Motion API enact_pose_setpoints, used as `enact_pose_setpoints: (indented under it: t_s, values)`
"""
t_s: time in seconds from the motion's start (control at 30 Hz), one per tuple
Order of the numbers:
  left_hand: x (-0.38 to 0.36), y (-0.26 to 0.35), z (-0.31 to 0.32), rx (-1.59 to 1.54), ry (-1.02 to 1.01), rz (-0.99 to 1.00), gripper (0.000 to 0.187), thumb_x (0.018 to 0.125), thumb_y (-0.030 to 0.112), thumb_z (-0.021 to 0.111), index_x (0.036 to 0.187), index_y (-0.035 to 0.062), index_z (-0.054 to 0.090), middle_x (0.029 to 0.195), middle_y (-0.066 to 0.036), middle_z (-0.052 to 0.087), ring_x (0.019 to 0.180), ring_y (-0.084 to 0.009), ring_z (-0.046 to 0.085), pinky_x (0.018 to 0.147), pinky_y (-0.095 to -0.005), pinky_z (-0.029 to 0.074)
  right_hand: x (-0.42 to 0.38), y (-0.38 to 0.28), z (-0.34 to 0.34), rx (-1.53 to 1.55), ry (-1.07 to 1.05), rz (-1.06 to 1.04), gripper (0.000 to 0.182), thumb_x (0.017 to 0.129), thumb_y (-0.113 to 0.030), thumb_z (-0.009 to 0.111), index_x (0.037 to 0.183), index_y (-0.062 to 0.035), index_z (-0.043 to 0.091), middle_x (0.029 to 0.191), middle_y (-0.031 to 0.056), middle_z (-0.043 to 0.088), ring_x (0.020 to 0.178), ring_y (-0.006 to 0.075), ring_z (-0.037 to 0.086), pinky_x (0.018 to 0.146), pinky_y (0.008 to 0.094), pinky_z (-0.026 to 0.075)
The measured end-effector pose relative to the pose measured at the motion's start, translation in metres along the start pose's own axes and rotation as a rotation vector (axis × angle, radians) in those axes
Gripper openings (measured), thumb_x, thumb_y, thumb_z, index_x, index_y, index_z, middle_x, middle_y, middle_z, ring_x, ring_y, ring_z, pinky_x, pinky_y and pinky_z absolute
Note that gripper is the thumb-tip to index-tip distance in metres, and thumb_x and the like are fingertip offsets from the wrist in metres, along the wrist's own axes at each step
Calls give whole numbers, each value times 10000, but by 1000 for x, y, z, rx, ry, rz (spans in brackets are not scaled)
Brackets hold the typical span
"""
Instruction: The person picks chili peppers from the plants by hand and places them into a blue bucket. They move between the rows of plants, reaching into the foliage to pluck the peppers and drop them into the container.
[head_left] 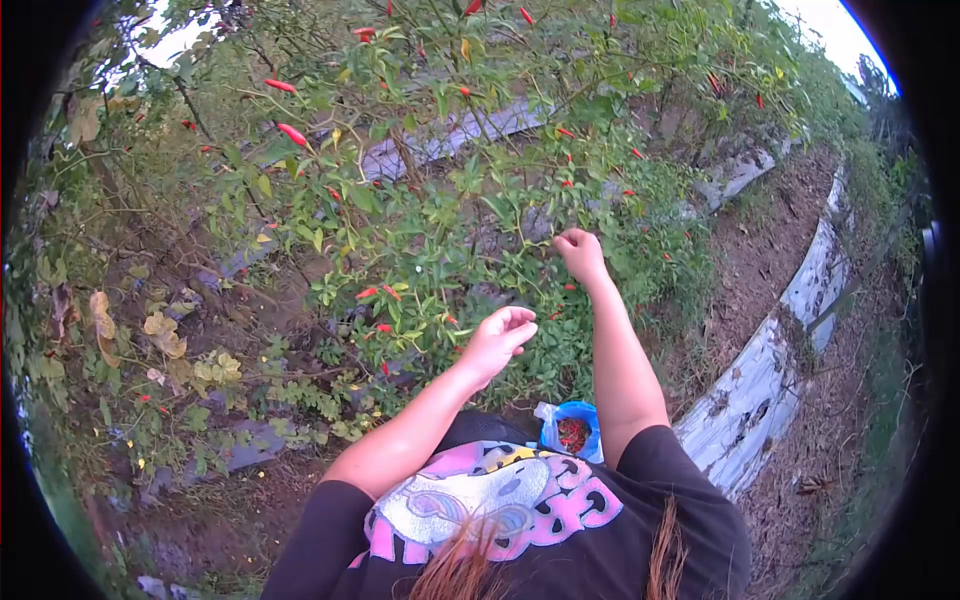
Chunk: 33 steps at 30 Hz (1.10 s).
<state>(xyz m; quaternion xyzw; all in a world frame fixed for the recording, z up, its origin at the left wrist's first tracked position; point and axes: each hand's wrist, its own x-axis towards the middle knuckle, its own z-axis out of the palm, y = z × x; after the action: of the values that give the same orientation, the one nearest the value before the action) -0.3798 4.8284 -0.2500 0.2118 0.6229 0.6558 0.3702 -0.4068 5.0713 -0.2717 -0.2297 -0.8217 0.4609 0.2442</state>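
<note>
Red chili peppers hang on a leafy chili plant [440, 250] in front of me. My right hand [580, 252] reaches into the foliage with its fingers pinched together; whatever lies between the fingertips is too small to make out. Lower and to the left, my left hand [500, 343] is held loosely curved, thumb and fingers apart, and no object shows in it. Close to its left are a few red chilies [378, 292] among green leaves. A blue bucket [591, 412] lined with a plastic bag stands below my hands, with red chilies [573, 434] inside.
Strips of silvery plastic mulch [745, 415] run along the soil at the right, with another strip [470, 135] behind the plant. Dry, yellowing leaves [165, 335] and thin branches fill the left side. More chilies [293, 134] hang higher up.
</note>
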Motion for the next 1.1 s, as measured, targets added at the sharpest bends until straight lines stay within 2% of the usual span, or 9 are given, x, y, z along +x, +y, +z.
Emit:
enact_pose_setpoints:
  t_s: [0.03, 0.1, 0.17, 0.23, 0.4, 0.63, 0.87, 1.0, 1.1]
  values:
    - [19, -3, 4, 60, 68, 39, 230, 830, 169, 606, 1034, 76, 552, 938, 10, 547, 837, -81, 516, 705, -255, 427, -5, -2, 4, 128, 25, 29, 221, 763, -200, 595, 809, 11, 638, 666, 101, 616, 619, 157, 569, 608, 300, 447]
    - [76, -35, 1, 441, 310, 418, 207, 806, 132, 616, 995, 61, 568, 978, -25, 555, 826, -126, 537, 744, -279, 453, -13, -4, 9, 248, 80, 61, 199, 759, -166, 568, 821, 4, 652, 650, 52, 613, 613, 105, 549, 586, 269, 433]
    - [90, -7, 14, 728, 552, 579, 245, 758, 66, 595, 1002, 66, 576, 1040, -106, 552, 928, -261, 530, 853, -344, 431, -19, 0, 16, 316, 44, 99, 190, 777, -139, 580, 849, 22, 649, 710, 24, 609, 670, 95, 524, 642, 257, 429]
    - [105, 9, 21, 848, 614, 620, 240, 769, 76, 575, 1009, 75, 574, 1049, -94, 551, 992, -292, 499, 887, -383, 412, -24, 6, 25, 399, 56, 111, 163, 785, -124, 578, 856, 9, 640, 743, 3, 603, 696, 80, 519, 648, 237, 421]
    - [127, 31, 20, 999, 350, 370, 142, 817, 188, 545, 901, 102, 621, 984, -70, 594, 996, -283, 510, 855, -408, 423, -39, 0, 15, 451, 55, 16, 101, 786, -78, 588, 848, -4, 616, 755, -8, 599, 691, 59, 502, 634, 212, 403]
    - [124, 37, 12, 992, 257, 390, 163, 803, 225, 576, 873, 85, 621, 939, -77, 625, 984, -286, 520, 858, -408, 412, -39, 5, 5, 472, -6, -5, 59, 814, -85, 588, 843, -34, 596, 742, -43, 566, 655, 27, 462, 564, 181, 372]
    - [115, 44, -11, 963, 69, 332, 163, 794, 225, 593, 889, 101, 641, 897, -79, 625, 949, -267, 520, 846, -369, 422, -46, -1, -6, 773, -431, 102, 13, 860, -90, 553, 851, -88, 562, 660, -79, 470, 548, 19, 382, 492, 178, 310]
    - [106, 49, -23, 1040, -40, 296, 147, 787, 217, 604, 887, 120, 653, 891, -71, 620, 949, -251, 513, 845, -366, 421, -46, 7, 2, 826, -603, 83, 31, 863, -121, 567, 849, -99, 549, 711, -56, 475, 602, 48, 402, 532, 197, 318]
    - [102, 54, -31, 1143, -49, 277, 133, 786, 218, 607, 871, 125, 650, 910, -59, 614, 957, -248, 508, 864, -374, 412, -53, 6, 2, 1118, -689, -1, 114, 848, -190, 601, 838, -94, 541, 755, -27, 485, 652, 87, 422, 554, 227, 334]
